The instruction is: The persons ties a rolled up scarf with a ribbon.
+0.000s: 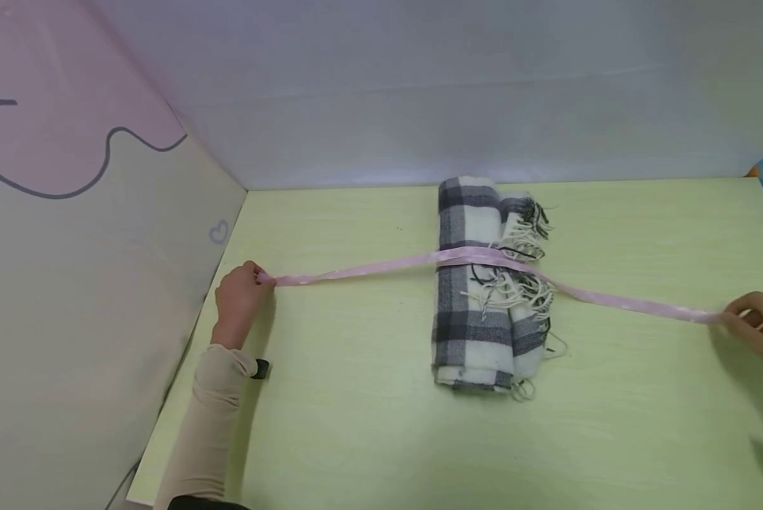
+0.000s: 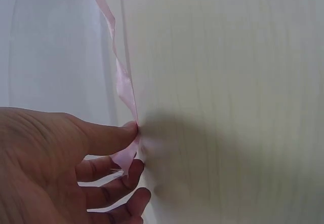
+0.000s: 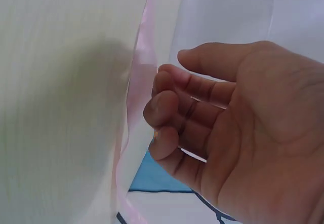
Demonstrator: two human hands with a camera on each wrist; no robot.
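The left hand point(image 1: 239, 294) and right hand point(image 1: 760, 327) each pinch one end of the pink ribbon point(image 1: 381, 267), drawn taut across the rolled plaid scarf point(image 1: 477, 283) lying mid-table point(image 1: 355, 397); no legible writing is visible.

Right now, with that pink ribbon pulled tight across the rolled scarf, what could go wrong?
The ribbon is held only at its ends by the left hand and right hand; in the right wrist view the fingers look barely closed on it, so that end might slip free. It also crosses the scarf over its loose fringe, which could snag or bunch. An uneven pull might drag the roll sideways.
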